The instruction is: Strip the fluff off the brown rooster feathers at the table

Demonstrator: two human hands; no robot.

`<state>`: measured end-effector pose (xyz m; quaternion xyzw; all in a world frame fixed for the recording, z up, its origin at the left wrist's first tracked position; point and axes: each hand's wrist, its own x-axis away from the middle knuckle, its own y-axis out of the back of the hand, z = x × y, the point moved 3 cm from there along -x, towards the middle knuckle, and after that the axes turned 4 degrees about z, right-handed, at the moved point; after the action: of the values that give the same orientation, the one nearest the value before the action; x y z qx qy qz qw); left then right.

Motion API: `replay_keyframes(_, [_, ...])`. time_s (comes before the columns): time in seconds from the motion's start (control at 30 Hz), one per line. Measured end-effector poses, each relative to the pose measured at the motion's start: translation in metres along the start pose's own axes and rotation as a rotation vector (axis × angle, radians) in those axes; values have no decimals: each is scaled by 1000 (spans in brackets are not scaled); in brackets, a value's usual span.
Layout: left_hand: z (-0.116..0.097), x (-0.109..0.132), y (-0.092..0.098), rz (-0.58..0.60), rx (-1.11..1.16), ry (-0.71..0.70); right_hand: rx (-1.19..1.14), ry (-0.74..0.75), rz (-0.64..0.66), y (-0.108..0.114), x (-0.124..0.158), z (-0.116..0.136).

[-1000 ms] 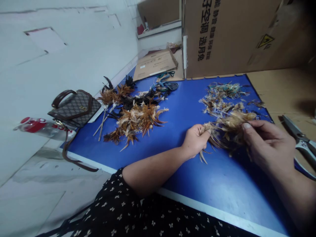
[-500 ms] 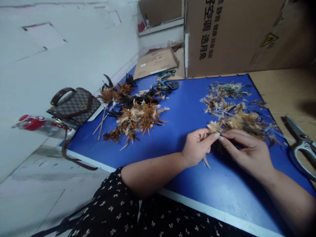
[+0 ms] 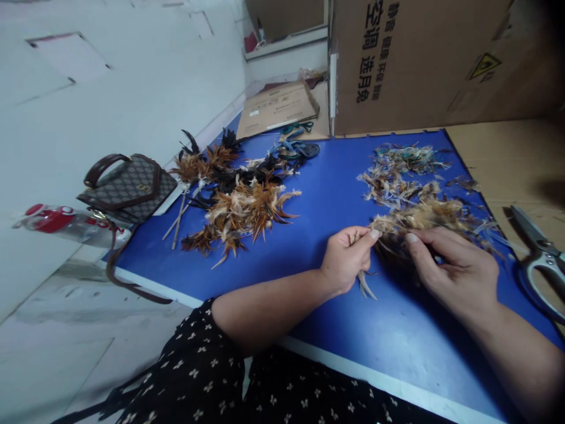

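My left hand (image 3: 346, 259) is closed in a pinch around brown and grey feathers (image 3: 365, 287), whose tips poke out below its fingers. Close to its right, my right hand (image 3: 457, 268) pinches with thumb and forefinger at dark feather strands (image 3: 391, 242) between the two hands. Exactly how much it grips is hidden by the fingers. Just beyond both hands lies a loose heap of tan feathers (image 3: 435, 213), with paler and bluish feather scraps (image 3: 408, 160) farther back. All this is over the blue table mat (image 3: 338, 176).
Brown and black feather bunches (image 3: 247, 206) lie left of centre, beside thin sticks (image 3: 179, 221). A handbag (image 3: 132, 188) and plastic bottle (image 3: 75, 225) are at the left edge. Scissors (image 3: 541, 253) lie at right. A large cardboard box (image 3: 419, 70) stands behind.
My right hand has moved right, away from my left fingertips, opening a gap with feather strands in it. My left hand has shifted slightly left, still pinching its feathers.
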<state>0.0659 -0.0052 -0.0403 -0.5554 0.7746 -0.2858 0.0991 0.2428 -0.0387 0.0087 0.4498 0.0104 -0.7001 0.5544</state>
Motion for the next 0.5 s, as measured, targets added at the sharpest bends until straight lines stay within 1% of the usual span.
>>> replay_keyframes(0.1, [0,2,-3,68,-31,-11,9,47,53,-4,2,0])
replay_keyframes(0.27, [6,2,-2,70,-102,-25,10,154,155,-8,7,-3])
replay_keyframes(0.33, [6,2,-2,72,-101,-25,4,154,193,-9,9,-5])
replay_keyframes(0.5, [-2,5,-6,137,-57,3,-8,145,274,-11,14,-11])
